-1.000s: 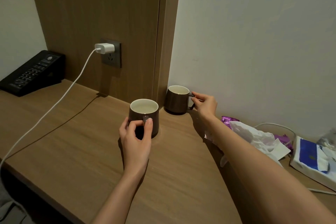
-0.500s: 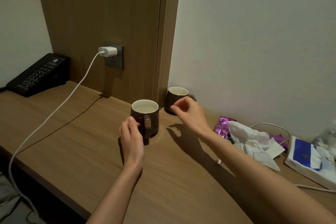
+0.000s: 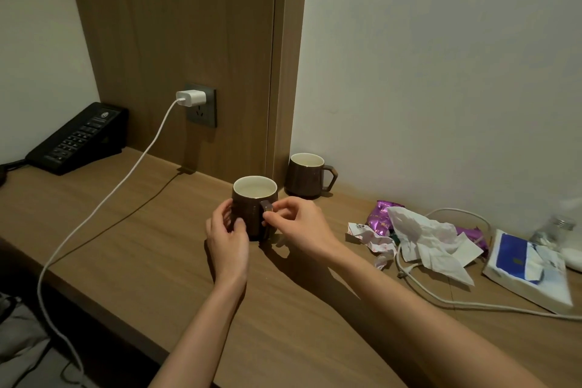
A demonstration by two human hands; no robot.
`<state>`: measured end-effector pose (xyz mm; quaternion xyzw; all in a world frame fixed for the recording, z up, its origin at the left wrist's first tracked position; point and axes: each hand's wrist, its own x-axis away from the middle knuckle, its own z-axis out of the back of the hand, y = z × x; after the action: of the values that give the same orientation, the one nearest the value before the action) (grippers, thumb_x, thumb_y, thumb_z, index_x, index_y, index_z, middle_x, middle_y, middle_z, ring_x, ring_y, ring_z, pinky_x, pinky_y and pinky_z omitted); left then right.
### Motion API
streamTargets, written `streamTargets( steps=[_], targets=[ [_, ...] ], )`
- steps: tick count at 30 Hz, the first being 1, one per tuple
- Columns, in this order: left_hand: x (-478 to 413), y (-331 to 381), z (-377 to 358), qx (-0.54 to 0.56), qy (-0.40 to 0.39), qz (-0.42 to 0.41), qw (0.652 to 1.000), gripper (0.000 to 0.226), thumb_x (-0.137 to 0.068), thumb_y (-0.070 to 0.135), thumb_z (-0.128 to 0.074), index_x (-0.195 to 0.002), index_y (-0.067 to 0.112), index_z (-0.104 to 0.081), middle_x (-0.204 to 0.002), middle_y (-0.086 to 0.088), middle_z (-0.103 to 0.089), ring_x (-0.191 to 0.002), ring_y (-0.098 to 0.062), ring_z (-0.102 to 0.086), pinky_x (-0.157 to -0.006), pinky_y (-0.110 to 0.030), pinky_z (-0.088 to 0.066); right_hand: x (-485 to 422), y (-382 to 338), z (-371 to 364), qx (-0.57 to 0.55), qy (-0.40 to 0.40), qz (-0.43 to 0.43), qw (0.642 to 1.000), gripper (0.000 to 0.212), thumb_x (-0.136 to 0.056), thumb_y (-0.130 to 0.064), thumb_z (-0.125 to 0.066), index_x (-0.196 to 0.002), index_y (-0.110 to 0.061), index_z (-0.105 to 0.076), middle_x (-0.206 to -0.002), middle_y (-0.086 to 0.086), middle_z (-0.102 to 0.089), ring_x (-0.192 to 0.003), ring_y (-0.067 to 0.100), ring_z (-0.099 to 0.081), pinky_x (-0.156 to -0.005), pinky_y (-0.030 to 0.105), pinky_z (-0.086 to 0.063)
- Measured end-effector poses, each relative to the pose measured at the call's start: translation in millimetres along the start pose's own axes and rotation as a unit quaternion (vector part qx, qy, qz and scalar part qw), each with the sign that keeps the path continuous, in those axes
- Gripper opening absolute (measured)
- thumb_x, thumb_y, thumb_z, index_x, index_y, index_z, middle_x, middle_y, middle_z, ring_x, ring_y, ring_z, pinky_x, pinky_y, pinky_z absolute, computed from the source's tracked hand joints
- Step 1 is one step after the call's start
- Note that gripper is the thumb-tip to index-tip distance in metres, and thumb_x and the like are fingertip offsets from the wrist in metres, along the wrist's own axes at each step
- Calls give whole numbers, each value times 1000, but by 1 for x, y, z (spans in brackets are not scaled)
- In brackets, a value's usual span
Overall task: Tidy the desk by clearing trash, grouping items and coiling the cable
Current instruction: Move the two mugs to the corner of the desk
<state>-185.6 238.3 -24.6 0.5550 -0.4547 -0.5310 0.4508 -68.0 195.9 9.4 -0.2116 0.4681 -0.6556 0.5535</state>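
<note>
Two dark brown mugs with white insides stand on the wooden desk [image 3: 151, 261]. The near mug [image 3: 254, 198] is between both hands: my left hand [image 3: 228, 238] cups its left side, and my right hand [image 3: 296, 224] pinches its handle. The far mug [image 3: 307, 175] stands alone against the wall, handle to the right. A white charging cable [image 3: 126, 176] runs from a plugged white charger [image 3: 190, 98] down over the desk's front edge. Crumpled white paper [image 3: 431, 239] and purple wrappers [image 3: 381, 220] lie to the right, with a second white cable [image 3: 441, 299] looping around them.
A black desk phone [image 3: 77, 137] sits at the back left. A tissue pack with a blue panel [image 3: 526, 264] lies at the far right, a clear plastic bottle [image 3: 557, 227] behind it. A wooden wall panel carries the socket [image 3: 201, 105]. The desk's front edge runs diagonally at lower left.
My right hand let go of the far mug's handle and came over to the near mug's handle. My left hand shifted from the handle to the mug's left side.
</note>
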Motion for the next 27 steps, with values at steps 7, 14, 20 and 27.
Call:
streamTargets(
  steps=[7,14,20,27],
  targets=[
    [1,1,-8,-51,-36,-34,997,58,-84,12,-68,-137,20,-46,-139,-10,-35,-117,-23,-50,-96,-32,-46,-2,11,22,60,33,9,998,26,-96,-22,-55,-119,-12,-59,-94,-3,-66,-83,5,-62,-71,17,-54],
    [-12,-8,-28,-38,-74,-54,995,58,-79,8,-72,-132,20,-52,-133,-6,-55,-122,-20,-53,-77,-8,-43,-12,29,40,101,76,1,992,29,-98,-21,-50,-124,-11,-60,-107,5,-66,-95,15,-63,-83,28,-55],
    [-19,-12,-46,-41,-59,-62,996,57,-78,8,-74,-130,19,-55,-128,-5,-60,-116,-18,-57,-73,-6,-41,-24,38,51,99,64,6,993,20,-100,-19,-47,-101,-15,-67,-86,-5,-62,-85,12,-61,-74,24,-53],
    [-28,-15,-56,-37,-56,-65,996,58,-77,6,-74,-130,18,-55,-126,-5,-61,-114,-17,-58,-61,-1,-43,-34,45,56,89,76,6,993,25,-100,-19,-47,-112,-10,-67,-91,-1,-64,-78,6,-58,-63,10,-43]
  ],
)
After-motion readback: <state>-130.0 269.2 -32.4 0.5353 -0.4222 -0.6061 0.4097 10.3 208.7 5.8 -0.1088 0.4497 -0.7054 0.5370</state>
